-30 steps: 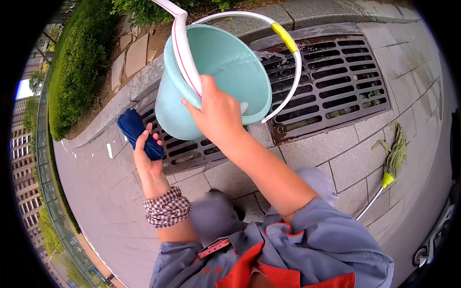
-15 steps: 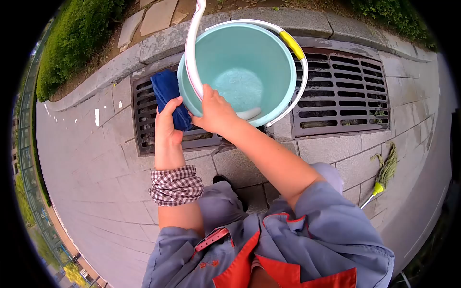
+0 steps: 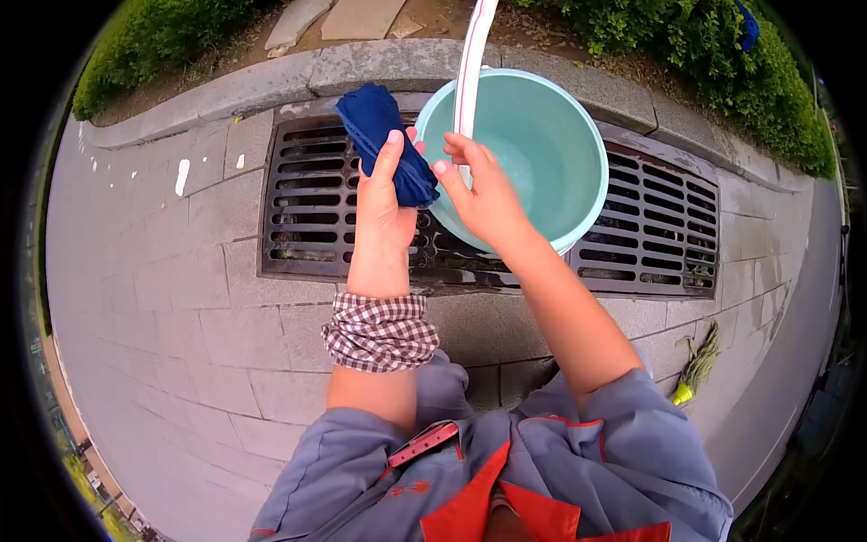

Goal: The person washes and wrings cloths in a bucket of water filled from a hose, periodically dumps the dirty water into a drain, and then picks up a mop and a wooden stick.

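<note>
My left hand (image 3: 388, 194) is closed around a bundled dark blue cloth (image 3: 375, 126), held above the drain grate just left of the bucket. My right hand (image 3: 485, 194) is over the near left rim of the light teal bucket (image 3: 591, 149), with its thumb and fingers apart. A white hose with red stripes (image 3: 470, 81) comes down from the top and passes behind the right fingers. Its lower end is hidden by that hand. The bucket stands upright on the grate, and its inside looks pale and smooth.
Metal drain grates (image 3: 307, 212) lie under and beside the bucket. Behind them run a stone kerb (image 3: 388, 68) and hedges (image 3: 713, 81), with a blue item (image 3: 748, 27) on the right hedge. A green mop head (image 3: 703, 357) lies on the paving (image 3: 217, 307).
Both hands and the blue cloth have risen in view. My right fingers have spread from around the hose. The bucket appears farther right as the view shifted, and its handle is mostly out of sight.
</note>
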`<state>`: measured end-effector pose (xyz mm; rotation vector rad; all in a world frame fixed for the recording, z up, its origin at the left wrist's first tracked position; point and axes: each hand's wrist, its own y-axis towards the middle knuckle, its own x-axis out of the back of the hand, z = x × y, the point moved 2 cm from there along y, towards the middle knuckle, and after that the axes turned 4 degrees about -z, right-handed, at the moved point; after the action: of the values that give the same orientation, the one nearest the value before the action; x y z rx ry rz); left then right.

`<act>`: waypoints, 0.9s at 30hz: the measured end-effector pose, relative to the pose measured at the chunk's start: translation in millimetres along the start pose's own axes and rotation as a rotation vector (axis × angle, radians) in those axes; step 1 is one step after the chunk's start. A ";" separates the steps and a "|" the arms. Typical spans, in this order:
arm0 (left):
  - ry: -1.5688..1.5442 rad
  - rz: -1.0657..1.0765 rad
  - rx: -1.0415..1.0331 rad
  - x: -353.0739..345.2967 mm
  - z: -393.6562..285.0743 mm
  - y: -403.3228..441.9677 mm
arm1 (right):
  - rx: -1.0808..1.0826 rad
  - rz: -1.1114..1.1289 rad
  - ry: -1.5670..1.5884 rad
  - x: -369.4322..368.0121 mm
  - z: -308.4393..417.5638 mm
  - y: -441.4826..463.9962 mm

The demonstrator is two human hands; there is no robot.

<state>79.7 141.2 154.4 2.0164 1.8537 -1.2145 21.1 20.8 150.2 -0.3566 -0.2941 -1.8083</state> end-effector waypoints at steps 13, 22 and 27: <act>-0.151 0.384 0.184 -48.2 27.2 -40.1 | 0.285 -0.098 -0.490 60.3 64.1 -52.8; -0.532 0.749 1.003 -103.2 100.2 -128.2 | -0.182 0.139 1.039 159.8 -23.0 -68.0; -0.764 0.798 1.235 -129.4 150.5 -173.2 | 0.018 0.351 1.434 194.5 -3.6 -94.5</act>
<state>-130.6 -8.7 206.0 1.7695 -0.2089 -2.5056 -118.0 -128.7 221.4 0.8635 0.7130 -1.3180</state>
